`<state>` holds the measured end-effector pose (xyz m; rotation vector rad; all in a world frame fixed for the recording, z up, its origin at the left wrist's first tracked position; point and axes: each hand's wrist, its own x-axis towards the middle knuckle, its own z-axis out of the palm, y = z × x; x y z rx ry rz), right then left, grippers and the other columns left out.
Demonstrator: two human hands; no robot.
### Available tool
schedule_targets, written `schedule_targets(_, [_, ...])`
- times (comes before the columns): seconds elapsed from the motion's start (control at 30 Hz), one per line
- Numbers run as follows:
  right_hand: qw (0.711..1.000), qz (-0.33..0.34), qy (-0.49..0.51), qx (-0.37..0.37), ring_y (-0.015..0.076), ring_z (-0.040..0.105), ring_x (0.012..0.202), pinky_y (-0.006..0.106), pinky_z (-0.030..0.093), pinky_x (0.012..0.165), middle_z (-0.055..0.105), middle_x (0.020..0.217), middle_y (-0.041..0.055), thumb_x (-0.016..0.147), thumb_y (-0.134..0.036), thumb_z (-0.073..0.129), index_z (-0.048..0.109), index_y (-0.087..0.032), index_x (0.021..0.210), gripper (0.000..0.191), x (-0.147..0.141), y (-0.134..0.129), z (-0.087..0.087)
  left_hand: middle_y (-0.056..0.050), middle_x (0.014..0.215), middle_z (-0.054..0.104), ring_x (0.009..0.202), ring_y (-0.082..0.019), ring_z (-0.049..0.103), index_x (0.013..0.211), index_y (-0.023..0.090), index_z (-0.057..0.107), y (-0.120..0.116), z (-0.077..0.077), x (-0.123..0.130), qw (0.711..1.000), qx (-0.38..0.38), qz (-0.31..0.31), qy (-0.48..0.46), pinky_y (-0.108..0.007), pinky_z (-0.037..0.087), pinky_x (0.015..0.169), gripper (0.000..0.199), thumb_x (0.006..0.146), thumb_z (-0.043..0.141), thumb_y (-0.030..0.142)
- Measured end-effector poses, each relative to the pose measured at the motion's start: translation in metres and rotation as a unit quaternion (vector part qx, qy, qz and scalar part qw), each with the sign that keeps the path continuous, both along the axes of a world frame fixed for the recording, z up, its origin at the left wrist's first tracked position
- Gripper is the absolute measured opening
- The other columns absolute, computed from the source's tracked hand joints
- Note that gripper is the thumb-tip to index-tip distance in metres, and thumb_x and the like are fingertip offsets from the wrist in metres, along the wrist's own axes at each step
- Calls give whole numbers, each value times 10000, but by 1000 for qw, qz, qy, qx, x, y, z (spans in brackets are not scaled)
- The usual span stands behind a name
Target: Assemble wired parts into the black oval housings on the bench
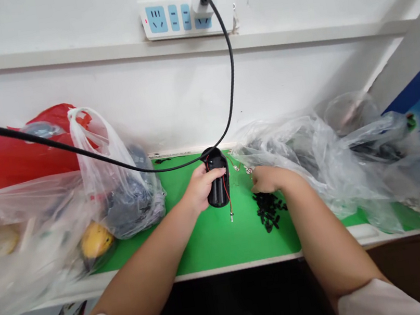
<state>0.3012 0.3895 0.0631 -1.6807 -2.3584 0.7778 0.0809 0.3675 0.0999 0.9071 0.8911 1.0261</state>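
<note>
Near the middle of the green table top, my left hand [202,182] is wrapped round a black plastic housing [218,193], its thumb lying across the open side. A thin red wire with a small metal-tipped end [232,216] hangs out of the housing toward the front. To the right, my right hand [266,178] is lowered with its fingers bent down beside small metallic parts [249,170] on thin wires. What its fingertips touch is hidden. Directly below it lies a pile of small black pieces [268,211].
A black cable [230,59] runs from the power strip [183,18] past the housing's top and off left. Plastic bags stand left [120,192] and right [294,139]. A yellow fruit [96,239] lies left, near the green table's [216,251] front edge.
</note>
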Motion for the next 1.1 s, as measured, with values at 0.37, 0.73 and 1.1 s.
schedule_targets(0.37, [980,-7,-187,-61,94,470,517,226,352,525,596,645,54,688,-134,483,665,-113,699,183,-7,-15,47,-33,691,628,540,-146,578,864,146,553,0,-1,1,1000,4,-3,6,-282,476,511,307,629,708,268])
schedule_targets(0.73, [960,-84,-219,-156,150,591,591,240,445,614,619,641,90,642,-76,548,687,-63,867,266,1,-13,52,-34,708,634,557,-161,594,854,160,554,3,-2,-1,1000,5,3,13,-294,477,520,297,632,720,266])
schedule_targets(1.1, [973,-75,-200,-90,161,567,621,254,417,593,572,610,85,628,-96,575,661,-90,709,119,-11,-11,40,-29,694,630,557,-146,583,842,152,570,1,-1,0,1000,9,1,0,-281,473,532,288,624,732,247])
